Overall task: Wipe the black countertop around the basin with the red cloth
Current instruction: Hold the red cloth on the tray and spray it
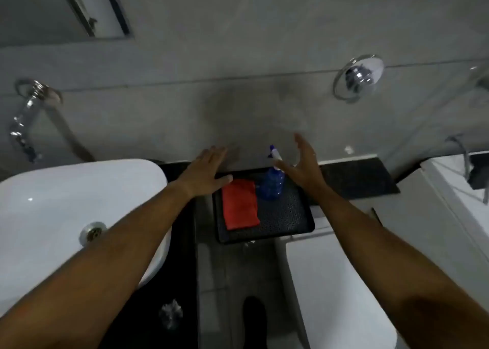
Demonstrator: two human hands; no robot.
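White ceramic basin [53, 211] cut off at left edge, blue plastic spray bottle [272, 187] partly hidden behind right hand [301, 168], blurred chrome tap [26, 118] upper left, mirror [66, 7] cropped at top.

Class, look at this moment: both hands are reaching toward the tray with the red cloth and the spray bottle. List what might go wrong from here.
1. The right hand is open right beside the upright blue spray bottle; a careless reach may tip it.
2. The black tray seems to jut past the ledge's front edge, so tugging the red cloth might slide it off.
3. The left hand reaches over the white basin; the forearm may brush its rim.
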